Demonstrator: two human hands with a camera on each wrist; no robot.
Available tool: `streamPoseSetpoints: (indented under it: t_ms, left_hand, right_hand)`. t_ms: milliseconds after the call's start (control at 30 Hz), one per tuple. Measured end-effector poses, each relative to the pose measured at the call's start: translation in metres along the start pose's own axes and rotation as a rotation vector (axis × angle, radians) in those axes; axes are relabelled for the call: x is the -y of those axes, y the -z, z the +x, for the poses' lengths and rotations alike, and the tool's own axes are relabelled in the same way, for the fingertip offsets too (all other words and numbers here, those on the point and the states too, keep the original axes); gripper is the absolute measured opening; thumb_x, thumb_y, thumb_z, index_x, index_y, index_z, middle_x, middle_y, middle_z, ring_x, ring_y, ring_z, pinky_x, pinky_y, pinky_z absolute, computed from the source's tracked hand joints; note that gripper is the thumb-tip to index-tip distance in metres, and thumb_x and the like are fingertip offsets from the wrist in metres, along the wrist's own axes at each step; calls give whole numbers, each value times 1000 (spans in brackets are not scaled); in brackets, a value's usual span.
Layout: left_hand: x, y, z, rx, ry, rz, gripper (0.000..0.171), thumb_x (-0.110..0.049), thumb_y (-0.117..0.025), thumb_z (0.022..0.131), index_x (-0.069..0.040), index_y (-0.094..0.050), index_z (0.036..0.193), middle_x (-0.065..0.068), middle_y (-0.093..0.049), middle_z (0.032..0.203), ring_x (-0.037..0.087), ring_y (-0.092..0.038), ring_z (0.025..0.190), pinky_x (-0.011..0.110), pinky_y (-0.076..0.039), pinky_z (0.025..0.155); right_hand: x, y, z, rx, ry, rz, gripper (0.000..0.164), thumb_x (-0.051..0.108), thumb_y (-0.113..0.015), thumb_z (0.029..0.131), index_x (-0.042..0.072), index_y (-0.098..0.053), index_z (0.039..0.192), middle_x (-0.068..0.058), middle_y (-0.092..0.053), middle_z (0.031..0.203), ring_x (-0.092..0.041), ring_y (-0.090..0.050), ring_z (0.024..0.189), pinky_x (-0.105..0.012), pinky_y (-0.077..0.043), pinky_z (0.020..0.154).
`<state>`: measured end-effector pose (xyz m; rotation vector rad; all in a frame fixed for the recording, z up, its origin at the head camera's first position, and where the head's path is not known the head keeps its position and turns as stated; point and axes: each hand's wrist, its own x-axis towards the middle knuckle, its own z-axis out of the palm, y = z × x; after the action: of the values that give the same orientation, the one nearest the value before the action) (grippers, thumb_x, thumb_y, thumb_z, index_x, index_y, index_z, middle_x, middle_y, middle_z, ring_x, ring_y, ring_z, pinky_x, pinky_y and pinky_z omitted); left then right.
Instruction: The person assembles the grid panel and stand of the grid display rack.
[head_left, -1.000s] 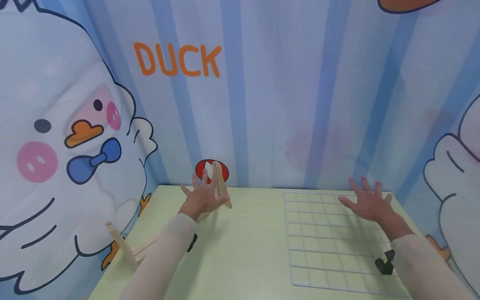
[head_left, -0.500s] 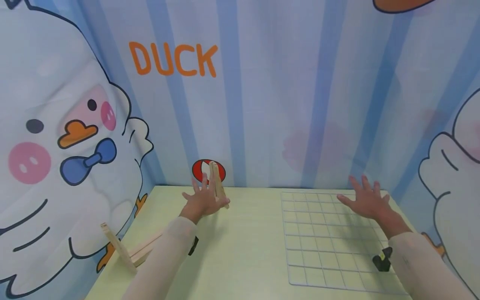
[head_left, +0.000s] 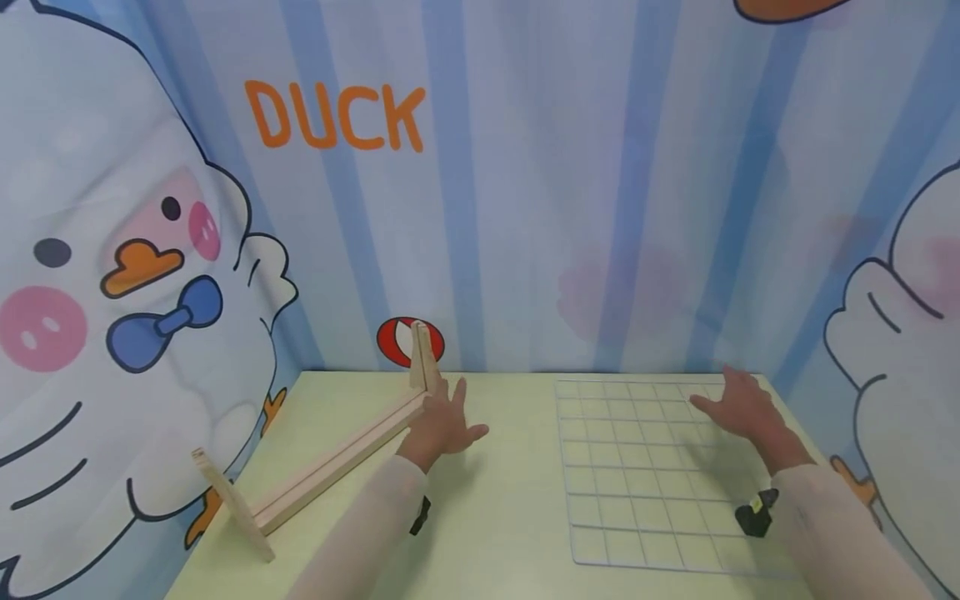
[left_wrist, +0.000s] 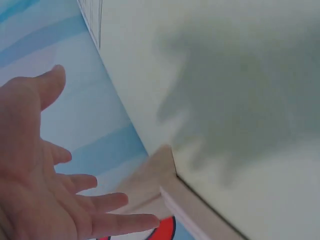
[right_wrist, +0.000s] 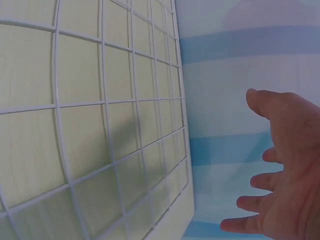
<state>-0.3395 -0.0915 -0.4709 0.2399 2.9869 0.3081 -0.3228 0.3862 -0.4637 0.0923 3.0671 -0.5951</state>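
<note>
In the head view my left hand [head_left: 441, 423] hovers by the far end of a wooden stand [head_left: 341, 462], a long bar with an upright piece at each end. Its fingers are spread and hold nothing. In the left wrist view, the stand's far upright [left_wrist: 155, 175] appears beyond the fingertips; whether they touch it I cannot tell. My right hand [head_left: 744, 408] is above the far right part of a white wire grid [head_left: 637, 475] that lies flat on the table. Seen from the right wrist, its fingers [right_wrist: 247, 225] are extended, with nothing between them.
The pale yellow table [head_left: 517, 475] ends at the back against a blue striped curtain [head_left: 525, 183] printed with ducks and lettering. Black wrist devices [head_left: 756, 514] sit near both sleeves. A hand's shadow falls across the grid.
My left hand has moved right and nearer, uncovering the stand's bar. My right hand has turned, so fewer fingers show from the head. The head view has shifted slightly right.
</note>
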Motion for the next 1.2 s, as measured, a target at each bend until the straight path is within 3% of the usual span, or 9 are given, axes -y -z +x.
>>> streamPoseSetpoints:
  t_ms: [167,400,600,733,1000,1200]
  left_hand:
    - [-26,-25,-1,-11,10,-38,93,-61,-63,92,-10,-26,161,22,-38,157,45,-52,132,58,-55,93]
    - [-57,-55,-1,-24,48,-54,91,-62,-63,90,-6,-35,156,22,-47,147,43,-53,125,56,-54,92]
    - [-86,-78,-5,-29,16,-79,92,-62,-66,88,-3,-39,152,22,-50,141,40,-55,119,52,-55,85]
    - [-102,-93,-10,-53,-16,-13,88,-65,-66,86,-3,-46,144,18,-54,132,34,-55,110,47,-55,70]
    - [-129,-94,-20,-39,-47,57,70,-69,-63,85,-5,-63,113,9,-52,105,23,-48,89,37,-47,61]
    - [-134,-99,-23,4,-71,101,68,-69,-64,85,-4,-67,102,8,-52,103,19,-46,84,33,-47,58]
  right_hand:
    - [-17,-7,2,41,-89,-30,100,55,-50,98,-25,-16,148,-52,-24,144,-69,-26,132,-76,-29,108]
    - [-37,-18,2,95,-138,-33,103,56,-52,97,-27,-15,146,-56,-21,141,-73,-25,128,-78,-31,105]
    - [-51,-30,1,146,-176,-16,105,57,-54,95,-27,-15,144,-58,-20,138,-76,-24,125,-79,-29,104]
    - [-48,-37,-4,176,-205,16,102,54,-57,95,-27,-17,142,-58,-22,136,-76,-27,121,-78,-33,100]
    - [-49,-43,-7,185,-230,36,90,47,-60,93,-24,-26,137,-54,-32,124,-65,-38,104,-71,-43,80]
    - [-52,-46,-4,183,-274,38,80,38,-62,91,-23,-31,134,-51,-34,118,-61,-39,100,-72,-44,79]
